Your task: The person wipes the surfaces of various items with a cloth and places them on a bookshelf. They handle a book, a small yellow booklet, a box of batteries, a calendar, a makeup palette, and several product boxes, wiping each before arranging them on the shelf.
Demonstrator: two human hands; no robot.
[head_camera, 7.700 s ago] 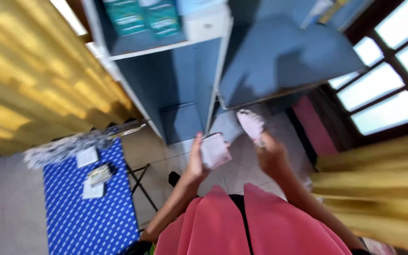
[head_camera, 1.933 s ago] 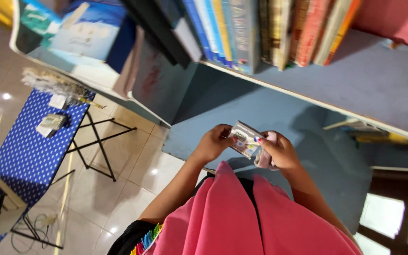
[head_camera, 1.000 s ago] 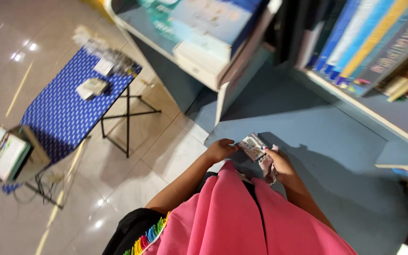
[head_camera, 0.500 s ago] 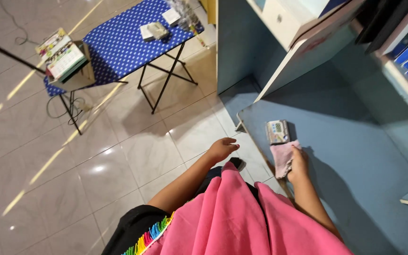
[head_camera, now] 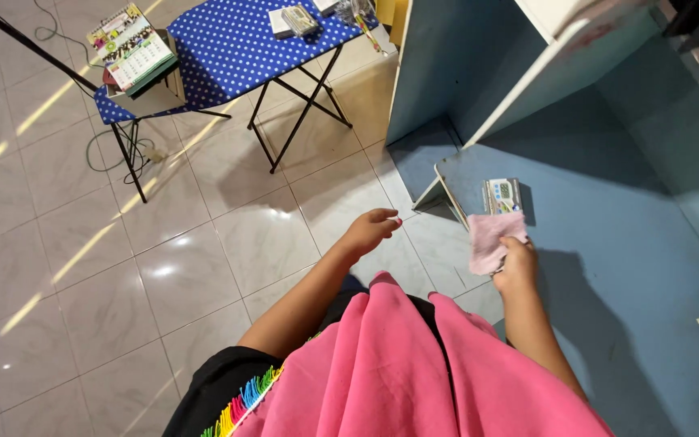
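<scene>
The right hand [head_camera: 517, 265] has its grip pinched on a pink cloth [head_camera: 489, 241]. The cloth hangs over the near edge of a blue shelf board [head_camera: 608, 243]. Just past the cloth, touching its top edge, a small flat box [head_camera: 502, 196] lies on the board. The box is grey and white with little coloured marks on top.

The left hand [head_camera: 370, 230] holds nothing. Its grip is loose, fingers softly curled and a bit spread, out over the shiny tiled floor [head_camera: 163, 267]. It is well apart from the cloth and the box.

A tall pale blue cabinet side [head_camera: 446, 65] stands behind the board.

Far off on the floor stands a folding table [head_camera: 220, 48] with a blue cover full of white dots. On it lie a small white packet [head_camera: 279, 23] and a little grey box [head_camera: 300, 18], side by side. At the left end of the table sits a brown box holding a colourful calendar [head_camera: 133, 50]. A thin cable [head_camera: 107, 146] curls on the floor under it.
</scene>
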